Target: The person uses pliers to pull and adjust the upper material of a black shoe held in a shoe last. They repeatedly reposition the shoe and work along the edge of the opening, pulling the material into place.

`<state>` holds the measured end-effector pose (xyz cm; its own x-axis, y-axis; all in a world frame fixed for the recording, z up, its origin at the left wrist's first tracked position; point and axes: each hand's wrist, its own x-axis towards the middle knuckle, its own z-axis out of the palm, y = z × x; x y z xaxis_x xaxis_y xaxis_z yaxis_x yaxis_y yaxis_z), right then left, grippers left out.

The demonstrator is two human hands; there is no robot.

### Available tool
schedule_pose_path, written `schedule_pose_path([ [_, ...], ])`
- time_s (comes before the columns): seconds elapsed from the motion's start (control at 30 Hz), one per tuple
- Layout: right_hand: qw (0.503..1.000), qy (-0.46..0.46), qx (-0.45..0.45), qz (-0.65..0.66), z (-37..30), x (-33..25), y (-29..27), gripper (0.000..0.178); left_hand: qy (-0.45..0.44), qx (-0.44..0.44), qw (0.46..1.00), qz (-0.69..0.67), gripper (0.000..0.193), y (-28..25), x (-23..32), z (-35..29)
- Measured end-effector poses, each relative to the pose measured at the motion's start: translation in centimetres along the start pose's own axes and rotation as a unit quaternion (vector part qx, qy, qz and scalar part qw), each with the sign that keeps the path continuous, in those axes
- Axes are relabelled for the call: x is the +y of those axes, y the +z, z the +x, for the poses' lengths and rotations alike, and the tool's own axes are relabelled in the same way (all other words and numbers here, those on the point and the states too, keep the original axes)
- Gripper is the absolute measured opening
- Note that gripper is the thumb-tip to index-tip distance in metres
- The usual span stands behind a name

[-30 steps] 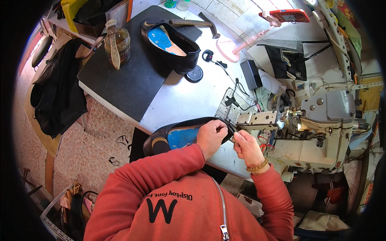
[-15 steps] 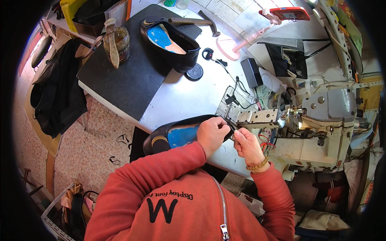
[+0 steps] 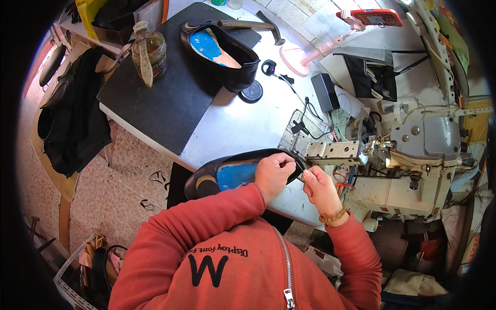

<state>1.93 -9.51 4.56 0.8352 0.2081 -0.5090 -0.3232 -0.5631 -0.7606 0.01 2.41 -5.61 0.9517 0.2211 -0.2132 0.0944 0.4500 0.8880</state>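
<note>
Below me at the bench's near edge, the person in a red zipped top (image 3: 237, 253) bends over a black shoe (image 3: 207, 174). It lies toe to the left, heel to the right, partly over the edge of the white table (image 3: 222, 126), with a worn blue insole (image 3: 238, 175) showing inside.

The left hand (image 3: 274, 176) is curled over the shoe's heel half, thumb and fingers gripping the rim. The right hand (image 3: 320, 188), a beaded bracelet (image 3: 334, 215) at its wrist, comes in just beside it; thumb and forefinger are pinched together at the heel end, though I can't make out what is between them.

Just past the hands, to the right, stands a grey and cream sewing machine (image 3: 426, 142), its long metal arm (image 3: 333, 152) pointing toward the heel.

Further over the table sit a round black lid (image 3: 251, 92) and a black box (image 3: 325, 92). Another dark shoe (image 3: 227, 76) rests partly on a dark mat (image 3: 150, 106), near a glass jar (image 3: 158, 51) with a pale brush (image 3: 145, 62) lying against it. Beyond that shoe lies a hammer (image 3: 248, 24), and to its right a pink stand (image 3: 315, 54) holds up a red phone (image 3: 374, 18).
</note>
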Motion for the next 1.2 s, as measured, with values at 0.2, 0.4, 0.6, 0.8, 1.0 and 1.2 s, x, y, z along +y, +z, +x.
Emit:
schedule_pose_path([
  [0.2,1.0,-0.024,-0.002,-0.007,0.0,0.3,0.3,0.023,0.021,0.015,0.999,0.039,0.013,0.1,-0.3,-0.1],
  [0.4,0.999,0.021,0.003,0.037,-0.3,0.3,0.4,0.023,0.011,0.012,1.0,0.011,0.013,0.2,-0.1,0.0],
  [0.6,1.0,0.008,0.006,0.013,-0.7,0.2,0.3,0.024,0.023,0.016,0.999,0.04,0.011,0.3,0.2,-0.4],
  [0.8,0.999,0.029,0.017,0.014,-0.6,-0.4,0.5,0.024,0.04,0.03,0.996,0.072,0.009,0.2,0.5,-0.6],
  [1.0,0.999,0.012,0.016,-0.043,-0.2,-0.9,0.4,0.024,0.076,0.027,0.993,0.082,0.008,0.1,0.4,-0.5],
  [1.2,0.999,0.028,0.018,0.042,-0.1,-0.4,0.7,0.023,0.07,0.024,0.994,0.076,0.008,0.0,0.2,-0.4],
])
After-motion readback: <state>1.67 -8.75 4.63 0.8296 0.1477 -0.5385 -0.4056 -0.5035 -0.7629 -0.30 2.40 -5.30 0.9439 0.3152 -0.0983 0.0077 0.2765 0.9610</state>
